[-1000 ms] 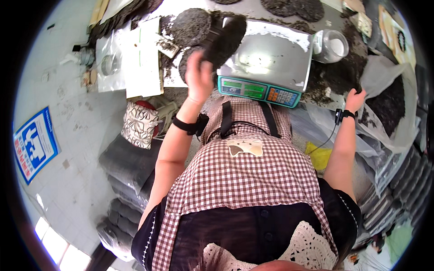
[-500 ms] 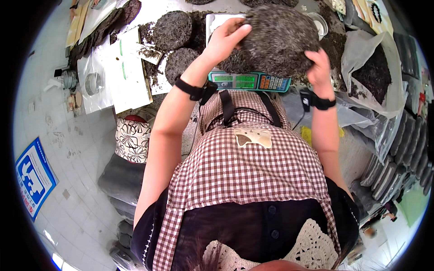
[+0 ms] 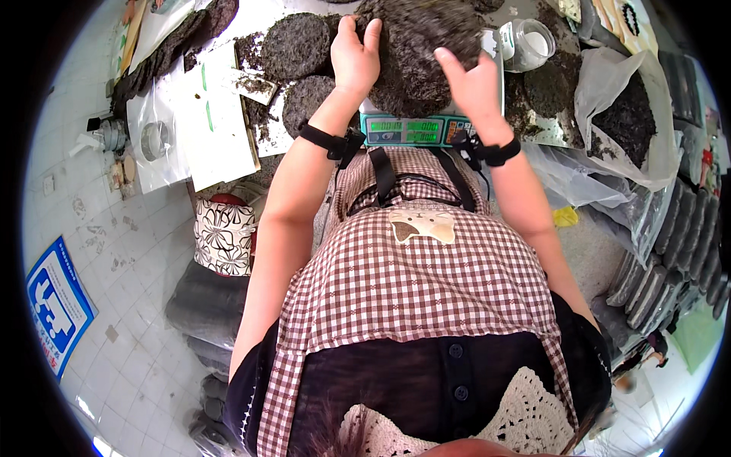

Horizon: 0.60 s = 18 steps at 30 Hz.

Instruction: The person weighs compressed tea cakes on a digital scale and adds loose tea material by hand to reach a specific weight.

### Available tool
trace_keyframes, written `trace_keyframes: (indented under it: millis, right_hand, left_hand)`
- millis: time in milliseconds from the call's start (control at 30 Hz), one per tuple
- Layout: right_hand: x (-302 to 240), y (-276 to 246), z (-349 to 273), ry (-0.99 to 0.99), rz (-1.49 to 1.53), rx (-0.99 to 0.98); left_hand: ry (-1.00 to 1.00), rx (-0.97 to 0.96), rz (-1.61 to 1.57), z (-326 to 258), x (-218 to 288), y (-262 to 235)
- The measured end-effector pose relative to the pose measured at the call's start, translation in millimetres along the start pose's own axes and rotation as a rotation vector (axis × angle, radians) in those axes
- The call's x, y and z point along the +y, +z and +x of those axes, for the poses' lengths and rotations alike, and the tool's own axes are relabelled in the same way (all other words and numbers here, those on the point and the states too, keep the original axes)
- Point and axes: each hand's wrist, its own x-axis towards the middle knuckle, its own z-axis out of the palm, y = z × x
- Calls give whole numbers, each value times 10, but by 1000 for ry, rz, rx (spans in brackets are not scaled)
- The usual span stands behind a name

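Note:
A dark round dried seaweed cake [image 3: 430, 27], blurred at its far edge, is tilted above the scale between my two hands. My left hand [image 3: 356, 59] grips its left edge, thumb on the near face. On the right edge, my right hand [image 3: 474, 85] has its thumb over the face, and its other fingers are mostly hidden. Below lies more dark seaweed [image 3: 411, 100] on the digital scale [image 3: 403, 131], whose lit green display faces me. My right wrist covers part of the scale's keypad.
Other round seaweed cakes [image 3: 297, 46] lie to the left. A glass jar [image 3: 528, 44] stands right of the scale, near an open plastic bag [image 3: 661, 164] of loose seaweed. White boards [image 3: 221, 145] lie at left. Packed dark bundles [image 3: 689, 228] are stacked at far right.
The cake has moved away from me and slightly left, tilting. My right hand has come inward to the left; my left hand has shifted slightly. The jar now shows fully.

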Motion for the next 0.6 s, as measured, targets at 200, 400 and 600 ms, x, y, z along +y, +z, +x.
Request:
trace_keyframes:
  millis: [200,400,600]
  right_hand:
    - [1,-446,-234,-138,363,169]
    - [758,-1158,-17,227,933,299]
    - [1150,-1106,-227,398,1090,206]
  left_hand:
    - [-425,66,-547,5,-390,172]
    - [143,-448,266,-217,50,154]
    - [198,-46,402,-225,-327,-299]
